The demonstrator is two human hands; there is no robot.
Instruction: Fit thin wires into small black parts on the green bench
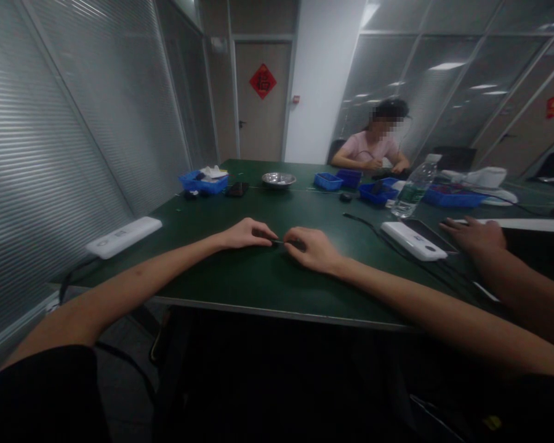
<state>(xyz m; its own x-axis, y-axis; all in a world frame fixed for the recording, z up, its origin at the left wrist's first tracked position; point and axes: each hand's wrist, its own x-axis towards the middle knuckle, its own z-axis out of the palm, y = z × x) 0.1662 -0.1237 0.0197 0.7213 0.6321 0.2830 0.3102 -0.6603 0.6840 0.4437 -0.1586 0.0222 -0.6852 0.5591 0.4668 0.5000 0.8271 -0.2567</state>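
Just above the green table (253,277), my left hand (244,234) and my right hand (313,247) almost meet, fingertip to fingertip. Between them shows a small, thin, light-coloured piece (278,242), too small to name. My left thumb and fingers pinch together at its left end. My right hand is curled, with its thumb and forefinger closed at the other end; the rest is hidden by the fingers. Beyond the hands stands a round metal bowl (279,179) with something small inside.
White power strips (124,237) (413,241) lie to either side. A water bottle (415,187), a black cable (373,229) and blue trays (378,192) are at right. Another person's hand (477,237) rests there; a person (373,144) sits opposite. Back left holds a blue basket (204,183) and a dark phone-like object (237,189).
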